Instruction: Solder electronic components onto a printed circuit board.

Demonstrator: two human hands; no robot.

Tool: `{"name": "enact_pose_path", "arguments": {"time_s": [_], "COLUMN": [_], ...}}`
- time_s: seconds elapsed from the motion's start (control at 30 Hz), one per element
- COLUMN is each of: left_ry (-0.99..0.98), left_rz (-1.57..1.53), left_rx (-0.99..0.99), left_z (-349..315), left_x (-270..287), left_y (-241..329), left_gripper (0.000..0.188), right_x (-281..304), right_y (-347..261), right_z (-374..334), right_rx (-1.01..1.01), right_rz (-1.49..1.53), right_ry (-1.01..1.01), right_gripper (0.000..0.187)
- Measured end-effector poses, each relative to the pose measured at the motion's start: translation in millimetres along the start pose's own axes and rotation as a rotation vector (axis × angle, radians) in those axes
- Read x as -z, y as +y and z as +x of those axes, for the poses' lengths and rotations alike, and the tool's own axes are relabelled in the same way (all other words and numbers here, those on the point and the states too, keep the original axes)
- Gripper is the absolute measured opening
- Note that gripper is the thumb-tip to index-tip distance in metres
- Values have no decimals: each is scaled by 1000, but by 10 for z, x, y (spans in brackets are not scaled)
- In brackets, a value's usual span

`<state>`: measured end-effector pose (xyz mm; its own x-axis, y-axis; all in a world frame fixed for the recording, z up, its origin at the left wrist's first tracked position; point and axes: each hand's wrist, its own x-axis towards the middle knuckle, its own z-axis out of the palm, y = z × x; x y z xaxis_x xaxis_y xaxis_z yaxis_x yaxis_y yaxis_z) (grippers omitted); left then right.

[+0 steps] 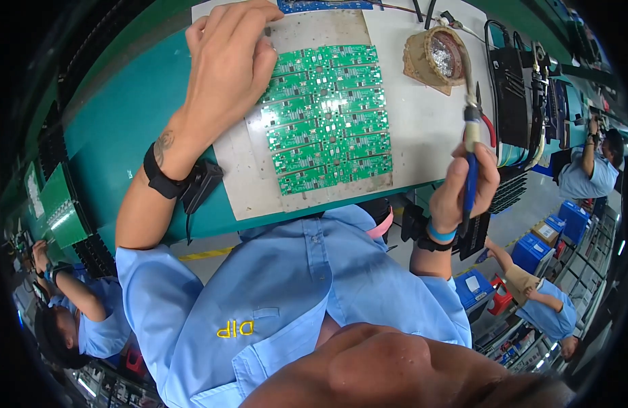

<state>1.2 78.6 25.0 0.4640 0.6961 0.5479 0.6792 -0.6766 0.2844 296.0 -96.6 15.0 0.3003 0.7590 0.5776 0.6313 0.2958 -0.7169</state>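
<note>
My right hand (465, 187) grips a soldering iron (472, 175) by its blue handle. The iron's metal shaft points away from me, along the right rim of a round brownish pot (444, 56) with silvery bits inside. Whether its tip touches the pot is unclear. At the far left corner of a green circuit board panel (331, 119), my left hand (227, 61) has its fingers bent and closed. A small dark bit shows by its fingertips; what they hold is hidden. The panel lies flat on a pale, stained sheet (249, 183), with rows of small components on it.
Red-handled pliers (489, 129) lie right of the pot. Beyond them stands a black box (511, 95) with cables. A blue board (314, 5) sits at the far edge. A co-worker (90, 306) works at left; other people (589, 170) and blue bins (531, 255) are at right.
</note>
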Motion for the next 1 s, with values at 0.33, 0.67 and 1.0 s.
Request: {"name": "enact_pose_path", "arguments": {"time_s": [0.33,0.67,1.0], "left_ry": [-234,-294,-136], "left_rz": [-108,-534,-715], "left_rx": [-32,136,166], "left_z": [-56,179,10], "left_x": [-31,297,802], "left_y": [56,129,380], "left_gripper": [38,40,29], "right_x": [-78,-190,-124], "right_y": [-88,-165,-119], "right_z": [-77,-178,52], "right_rx": [57,3,182], "right_rz": [-65,197,202], "right_ry": [-416,-209,-220], "right_gripper": [36,47,46]}}
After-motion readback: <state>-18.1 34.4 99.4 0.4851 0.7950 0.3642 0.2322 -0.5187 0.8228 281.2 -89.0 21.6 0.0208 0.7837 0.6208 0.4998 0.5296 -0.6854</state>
